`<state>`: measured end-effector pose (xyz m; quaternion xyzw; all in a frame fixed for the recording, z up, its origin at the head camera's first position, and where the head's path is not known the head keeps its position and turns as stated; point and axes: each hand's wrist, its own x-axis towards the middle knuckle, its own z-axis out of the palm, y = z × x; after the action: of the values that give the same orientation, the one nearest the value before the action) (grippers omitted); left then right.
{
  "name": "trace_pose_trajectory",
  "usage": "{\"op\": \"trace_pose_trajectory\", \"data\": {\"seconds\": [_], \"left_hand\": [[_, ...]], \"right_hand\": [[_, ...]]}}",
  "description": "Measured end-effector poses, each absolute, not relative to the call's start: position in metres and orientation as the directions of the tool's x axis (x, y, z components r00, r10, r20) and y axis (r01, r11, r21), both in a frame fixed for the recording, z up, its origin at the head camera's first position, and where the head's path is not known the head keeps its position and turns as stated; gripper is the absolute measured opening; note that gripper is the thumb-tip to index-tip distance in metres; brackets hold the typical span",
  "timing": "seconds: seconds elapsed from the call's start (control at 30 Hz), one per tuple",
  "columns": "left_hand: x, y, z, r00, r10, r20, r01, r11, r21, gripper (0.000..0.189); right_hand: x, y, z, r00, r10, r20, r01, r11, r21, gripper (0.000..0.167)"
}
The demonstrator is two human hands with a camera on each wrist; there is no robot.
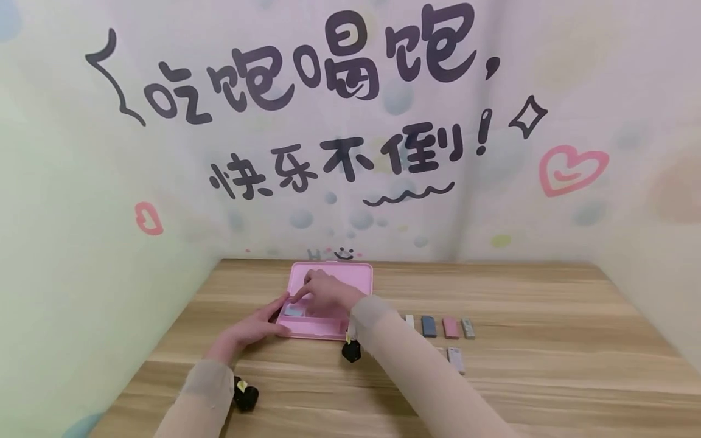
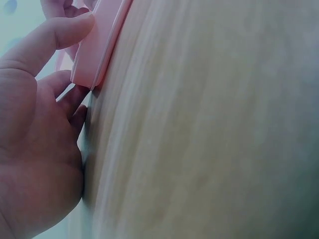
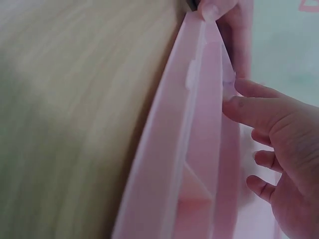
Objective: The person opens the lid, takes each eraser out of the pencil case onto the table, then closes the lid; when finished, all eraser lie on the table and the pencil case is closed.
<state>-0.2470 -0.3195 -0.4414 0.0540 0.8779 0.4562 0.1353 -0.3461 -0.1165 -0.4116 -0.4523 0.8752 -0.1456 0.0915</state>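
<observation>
A pink pencil case (image 1: pixel 313 334) lies with its lid (image 1: pixel 358 275) raised at the back. My left hand (image 1: pixel 249 331) grips its left end; in the left wrist view the thumb (image 2: pixel 75 30) is on the front wall and fingers reach round the corner. Over the open case, my right hand (image 1: pixel 328 293) reaches in from the right. Its thumb and forefinger pinch at a small pale blue block (image 1: pixel 294 310) in the left part of the rear compartment, while the other fingers (image 3: pixel 264 189) stay loosely bent. The front compartment shows pink and bare.
Right of the case are several small blocks in rows, among them a blue one (image 1: pixel 429 326), a pink one (image 1: pixel 451 327), and a grey one (image 1: pixel 468 328). A pale grey block (image 1: pixel 456 361) lies nearer. My right forearm partly hides them. A printed cloth (image 1: pixel 350 225) hangs behind the table.
</observation>
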Motion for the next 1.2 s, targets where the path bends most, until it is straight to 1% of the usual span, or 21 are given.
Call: {"op": "trace_pose_trajectory", "data": {"seconds": [0.17, 0.47, 0.8, 1.0, 1.2], "left_hand": [[-0.248, -0.32, -0.443, -0.962, 0.218, -0.163, -0.002, 0.594, 0.805, 0.095], [-0.25, -0.321, -0.443, -0.96, 0.224, -0.171, 0.001, 0.609, 0.793, 0.095], [-0.25, -0.32, -0.44, -0.959, 0.212, -0.19, -0.031, 0.586, 0.81, 0.097], [-0.251, -0.321, -0.442, -0.959, 0.205, -0.195, -0.041, 0.581, 0.813, 0.098], [-0.251, -0.321, -0.444, -0.96, 0.208, -0.189, -0.032, 0.588, 0.809, 0.099]], "right_hand": [[-0.344, -0.12, -0.416, -0.571, -0.821, -0.012, -0.78, 0.547, -0.304, 0.031], [-0.345, -0.125, -0.42, -0.504, -0.864, 0.006, -0.833, 0.485, -0.266, 0.028], [-0.345, -0.127, -0.418, -0.478, -0.878, 0.003, -0.856, 0.465, -0.228, 0.027], [-0.345, -0.127, -0.416, -0.494, -0.869, -0.021, -0.849, 0.488, -0.202, 0.028], [-0.346, -0.127, -0.415, -0.518, -0.855, -0.024, -0.834, 0.512, -0.207, 0.027]]}}
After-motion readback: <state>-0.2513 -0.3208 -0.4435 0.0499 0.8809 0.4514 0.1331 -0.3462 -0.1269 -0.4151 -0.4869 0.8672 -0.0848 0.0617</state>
